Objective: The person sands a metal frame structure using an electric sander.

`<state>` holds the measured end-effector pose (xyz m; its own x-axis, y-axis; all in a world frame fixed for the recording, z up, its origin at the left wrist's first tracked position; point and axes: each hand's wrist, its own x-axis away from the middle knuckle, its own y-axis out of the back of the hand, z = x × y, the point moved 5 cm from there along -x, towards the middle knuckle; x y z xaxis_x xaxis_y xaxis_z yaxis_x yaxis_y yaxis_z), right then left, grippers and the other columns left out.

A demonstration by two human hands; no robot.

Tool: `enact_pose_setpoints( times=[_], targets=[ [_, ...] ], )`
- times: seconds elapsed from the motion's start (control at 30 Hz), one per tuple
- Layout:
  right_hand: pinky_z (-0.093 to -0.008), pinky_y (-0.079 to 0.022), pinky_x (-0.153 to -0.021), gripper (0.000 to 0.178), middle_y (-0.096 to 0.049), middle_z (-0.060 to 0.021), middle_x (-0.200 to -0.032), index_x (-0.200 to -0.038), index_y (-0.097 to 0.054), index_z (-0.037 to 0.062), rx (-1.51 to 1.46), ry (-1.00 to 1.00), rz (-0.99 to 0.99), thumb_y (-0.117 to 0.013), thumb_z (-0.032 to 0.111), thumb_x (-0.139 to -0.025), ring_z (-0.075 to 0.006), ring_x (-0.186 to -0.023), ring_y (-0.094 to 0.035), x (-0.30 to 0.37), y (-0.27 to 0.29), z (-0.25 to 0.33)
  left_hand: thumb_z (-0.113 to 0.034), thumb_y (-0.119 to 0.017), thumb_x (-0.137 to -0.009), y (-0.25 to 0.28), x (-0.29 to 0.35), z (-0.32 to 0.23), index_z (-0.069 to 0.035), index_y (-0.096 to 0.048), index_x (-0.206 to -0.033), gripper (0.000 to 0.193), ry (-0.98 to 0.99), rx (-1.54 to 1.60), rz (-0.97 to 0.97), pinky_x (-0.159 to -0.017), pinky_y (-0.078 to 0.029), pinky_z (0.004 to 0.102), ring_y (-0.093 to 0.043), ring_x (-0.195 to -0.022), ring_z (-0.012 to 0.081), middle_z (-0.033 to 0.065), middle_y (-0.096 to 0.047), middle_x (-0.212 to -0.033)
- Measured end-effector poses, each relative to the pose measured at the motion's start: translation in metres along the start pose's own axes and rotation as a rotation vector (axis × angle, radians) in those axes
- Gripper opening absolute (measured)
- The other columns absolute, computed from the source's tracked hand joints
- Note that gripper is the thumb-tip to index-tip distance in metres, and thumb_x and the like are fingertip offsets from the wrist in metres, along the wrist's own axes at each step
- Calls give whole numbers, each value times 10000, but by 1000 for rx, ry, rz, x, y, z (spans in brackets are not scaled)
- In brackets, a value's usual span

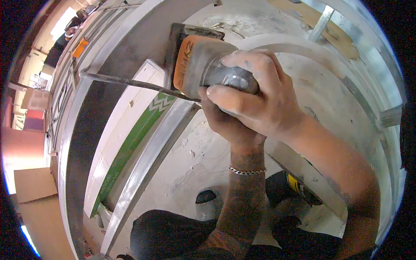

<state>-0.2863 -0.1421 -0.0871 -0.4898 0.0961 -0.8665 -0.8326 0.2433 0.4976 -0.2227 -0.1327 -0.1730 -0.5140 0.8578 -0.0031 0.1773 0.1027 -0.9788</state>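
Note:
A dusty orange and grey power sander [190, 65] is gripped between my two hands. My right hand [273, 93] wraps its dark rounded end from above, fingers curled over it. Underneath, my left hand [229, 125], with a chain bracelet at the wrist, closes around the tool's lower side; its fingers are partly hidden. The sander's dark flat base is turned toward a curved grey panel [134, 41], and I cannot tell whether they touch. A black power cord [134, 82] runs from beside the tool toward the left.
Bare metal strips [151, 169] edge the curved frame on my left, beside a long white and green box [125, 160]. A dust-covered floor [186, 173] spreads below. On the right stand more curved rims with a small block [391, 116]. Cardboard [37, 190] shows far left.

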Motion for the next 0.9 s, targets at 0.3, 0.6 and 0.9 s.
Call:
enact_pose_setpoints(
  times=[0.3,0.6,0.9],
  targets=[
    [-408,-605,-773,463,-646,-132,-1182,-1088,-681,298,-43,54,-51,-890,138,-707,-334,-994,-684,-14,3,-3,-607,-439,-1069,-17,-4,-1,-57,-557,-1319,616,5,129,153,-978,-525,432,-648,-1112,265,101,-644,-1224],
    [-425,-606,-791,477,-629,-102,-1222,-1072,-701,278,-22,-101,-72,-882,102,-667,-346,-1026,-679,-12,7,-18,-608,-444,-1069,-37,-5,0,-40,-600,-1258,618,56,-24,161,-959,-538,399,-661,-1091,251,104,-668,-1177],
    [-432,-602,-815,529,-615,-107,-1213,-1117,-696,272,-41,-129,-47,-881,76,-663,-359,-1039,-681,-11,10,-24,-549,-404,-1081,-38,-11,5,-71,-550,-1393,589,47,-104,186,-1076,-483,449,-600,-1259,298,127,-633,-1345]
  ],
)
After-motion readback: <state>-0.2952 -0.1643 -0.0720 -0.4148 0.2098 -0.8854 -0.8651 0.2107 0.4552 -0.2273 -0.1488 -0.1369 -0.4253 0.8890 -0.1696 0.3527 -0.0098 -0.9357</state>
